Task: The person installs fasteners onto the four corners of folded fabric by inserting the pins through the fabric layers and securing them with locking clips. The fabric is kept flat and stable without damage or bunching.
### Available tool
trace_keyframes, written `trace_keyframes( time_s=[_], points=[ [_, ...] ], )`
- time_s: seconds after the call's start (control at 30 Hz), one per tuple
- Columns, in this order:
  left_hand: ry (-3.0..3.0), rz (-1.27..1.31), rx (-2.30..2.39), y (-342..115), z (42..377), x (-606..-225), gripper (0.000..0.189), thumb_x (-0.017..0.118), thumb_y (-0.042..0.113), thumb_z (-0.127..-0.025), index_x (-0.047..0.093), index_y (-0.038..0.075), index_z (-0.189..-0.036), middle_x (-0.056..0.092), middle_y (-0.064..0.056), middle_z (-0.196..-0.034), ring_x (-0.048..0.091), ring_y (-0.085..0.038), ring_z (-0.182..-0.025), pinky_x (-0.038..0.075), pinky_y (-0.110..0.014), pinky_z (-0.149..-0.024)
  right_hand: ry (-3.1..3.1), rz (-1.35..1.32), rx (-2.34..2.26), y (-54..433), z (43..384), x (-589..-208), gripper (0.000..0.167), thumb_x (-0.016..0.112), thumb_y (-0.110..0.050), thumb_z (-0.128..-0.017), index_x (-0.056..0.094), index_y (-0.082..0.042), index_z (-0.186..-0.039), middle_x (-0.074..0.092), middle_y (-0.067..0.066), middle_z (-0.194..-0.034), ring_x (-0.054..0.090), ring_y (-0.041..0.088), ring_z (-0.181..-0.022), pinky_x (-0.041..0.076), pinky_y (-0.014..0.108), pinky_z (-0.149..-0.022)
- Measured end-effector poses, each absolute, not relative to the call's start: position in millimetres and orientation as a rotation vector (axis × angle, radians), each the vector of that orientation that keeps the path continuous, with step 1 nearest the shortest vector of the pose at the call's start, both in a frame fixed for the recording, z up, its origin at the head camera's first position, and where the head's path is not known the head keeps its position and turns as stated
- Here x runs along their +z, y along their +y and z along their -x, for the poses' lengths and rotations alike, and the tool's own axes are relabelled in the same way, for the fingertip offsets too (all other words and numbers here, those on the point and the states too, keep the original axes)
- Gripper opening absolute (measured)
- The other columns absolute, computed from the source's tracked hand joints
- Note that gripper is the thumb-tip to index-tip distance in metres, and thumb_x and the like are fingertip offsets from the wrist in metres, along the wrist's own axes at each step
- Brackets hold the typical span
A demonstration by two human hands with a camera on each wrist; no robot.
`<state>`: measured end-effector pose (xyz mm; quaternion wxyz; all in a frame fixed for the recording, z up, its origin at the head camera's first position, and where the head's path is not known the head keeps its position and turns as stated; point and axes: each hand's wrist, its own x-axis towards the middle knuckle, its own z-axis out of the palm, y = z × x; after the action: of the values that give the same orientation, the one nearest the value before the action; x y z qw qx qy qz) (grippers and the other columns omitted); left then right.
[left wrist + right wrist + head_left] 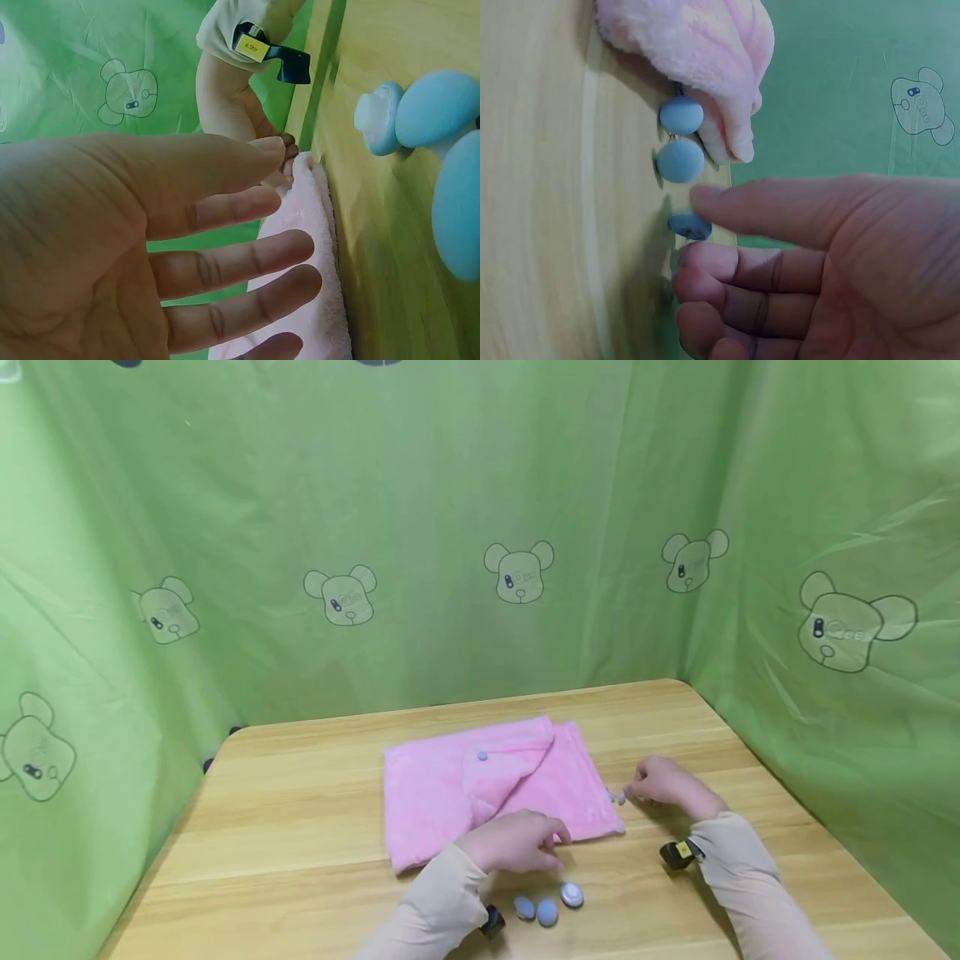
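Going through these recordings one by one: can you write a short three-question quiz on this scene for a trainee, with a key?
1. Count: in the head view, how many blue round pieces lie on the table just below the left hand?

2. True or false: the left hand grips the pink cloth.

3. Multiple choice: in the right wrist view, what is between the thumb and fingertips of the right hand?
A) a pen
B) a blue piece
C) a spoon

Key: 1. Three. 2. False; its fingers are extended and hold nothing. 3. B.
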<state>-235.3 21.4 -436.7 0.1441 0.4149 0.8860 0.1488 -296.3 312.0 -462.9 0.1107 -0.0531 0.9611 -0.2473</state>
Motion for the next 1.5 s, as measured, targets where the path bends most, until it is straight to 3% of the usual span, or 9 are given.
trace_keyframes(
  time_s=[0.4, 0.67, 0.87, 1.07, 1.27, 1.5],
  points=[
    [2.619, -1.11, 0.545, 22, 251, -452, 0.034, 0.074, 0.023, -0.085, 0.065, 0.016, -0.117, 0.07, 0.001, -0.101, 0.062, -0.005, -0.09, 0.048, -0.016, -0.085, 2.825, 0.267, -0.787, 312, 296, -463, 0.013, 0.069, -0.003, -0.076, 0.057, -0.004, -0.072, 0.054, 0.0, -0.063, 0.051, 0.013, -0.057, 0.043, 0.027, -0.054],
    [2.728, -1.129, 0.382, 34, 259, -462, 0.046, 0.082, 0.039, -0.075, 0.066, 0.02, -0.114, 0.062, 0.008, -0.094, 0.053, -0.002, -0.082, 0.045, -0.014, -0.079, 2.83, 0.284, -0.751, 313, 297, -461, 0.012, 0.07, -0.001, -0.074, 0.058, -0.004, -0.073, 0.055, 0.001, -0.064, 0.052, 0.013, -0.057, 0.044, 0.027, -0.054],
    [2.797, -1.109, 0.31, 40, 262, -467, 0.027, 0.078, 0.033, -0.08, 0.068, 0.022, -0.102, 0.053, 0.011, -0.083, 0.047, -0.003, -0.073, 0.041, -0.014, -0.068, 2.811, 0.296, -0.76, 313, 297, -464, 0.01, 0.069, -0.001, -0.073, 0.059, -0.004, -0.073, 0.056, 0.001, -0.064, 0.051, 0.013, -0.058, 0.043, 0.027, -0.054],
    [2.844, -1.146, 0.311, 42, 264, -469, 0.012, 0.067, 0.022, -0.089, 0.072, 0.022, -0.101, 0.063, 0.009, -0.087, 0.053, -0.003, -0.076, 0.044, -0.014, -0.071, 2.817, 0.3, -0.751, 313, 296, -463, 0.01, 0.069, 0.0, -0.072, 0.059, -0.004, -0.073, 0.055, 0.0, -0.063, 0.051, 0.013, -0.058, 0.043, 0.027, -0.054],
    [2.86, -1.084, 0.52, 40, 268, -468, 0.013, 0.064, 0.014, -0.089, 0.073, 0.015, -0.097, 0.071, 0.004, -0.089, 0.061, -0.005, -0.08, 0.048, -0.015, -0.076, 2.815, 0.311, -0.769, 314, 295, -462, 0.01, 0.069, -0.001, -0.074, 0.06, -0.003, -0.075, 0.055, 0.0, -0.064, 0.051, 0.013, -0.058, 0.043, 0.027, -0.054],
    [2.758, -0.846, 1.006, 34, 273, -465, 0.005, 0.061, 0.013, -0.086, 0.065, 0.012, -0.088, 0.06, 0.005, -0.074, 0.05, -0.004, -0.064, 0.044, -0.016, -0.061, 2.791, 0.312, -0.838, 315, 295, -460, 0.007, 0.067, -0.001, -0.075, 0.06, -0.003, -0.076, 0.056, 0.001, -0.065, 0.052, 0.015, -0.059, 0.045, 0.028, -0.054]
  ],
)
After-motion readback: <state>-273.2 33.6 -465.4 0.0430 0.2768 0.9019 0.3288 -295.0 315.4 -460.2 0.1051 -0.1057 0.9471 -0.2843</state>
